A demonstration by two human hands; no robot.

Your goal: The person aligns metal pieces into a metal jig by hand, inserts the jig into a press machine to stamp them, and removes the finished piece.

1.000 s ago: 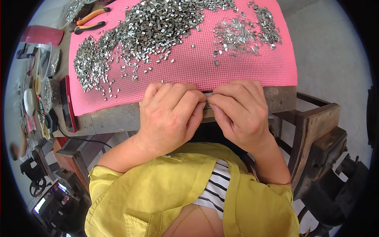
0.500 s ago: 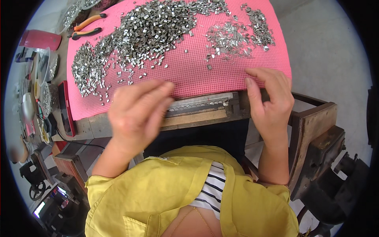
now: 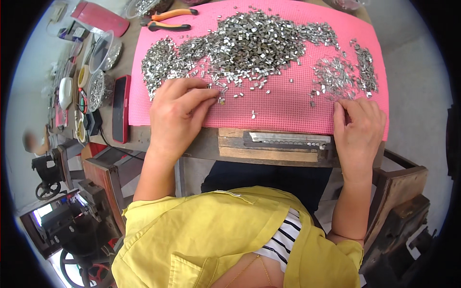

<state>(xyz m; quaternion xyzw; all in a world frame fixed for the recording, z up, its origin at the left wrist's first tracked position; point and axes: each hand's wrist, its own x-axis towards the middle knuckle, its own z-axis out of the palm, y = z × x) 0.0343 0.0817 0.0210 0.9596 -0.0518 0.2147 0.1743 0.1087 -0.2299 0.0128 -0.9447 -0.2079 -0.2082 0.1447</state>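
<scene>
A large heap of small silvery metal pieces [image 3: 259, 43] lies on a pink textured mat [image 3: 283, 103], with a smaller heap of similar pieces [image 3: 163, 62] to its left. At the near edge of these heaps, my left hand [image 3: 177, 113] is closed, thumb and fingers pinched together among loose pieces. Whatever is between the fingertips is too small to make out. My right hand [image 3: 359, 134] rests on the mat's near right part. Its thumb and index finger are pressed together beside a scatter of thin metal pins [image 3: 333, 74], hiding anything they hold.
A long metal strip holding a row of small rounded pieces [image 3: 288, 139] is set in wood at the table's front edge. Orange-handled pliers [image 3: 170, 19] lie far left. A red-cased phone [image 3: 121, 108], clear tubs [image 3: 100, 89] and a pink bottle [image 3: 100, 18] stand left of the mat.
My left hand has moved from above the metal strip to the loose pieces on the mat. My right thumb and index finger, apart before, have closed near the pins. The whole view has shifted.
</scene>
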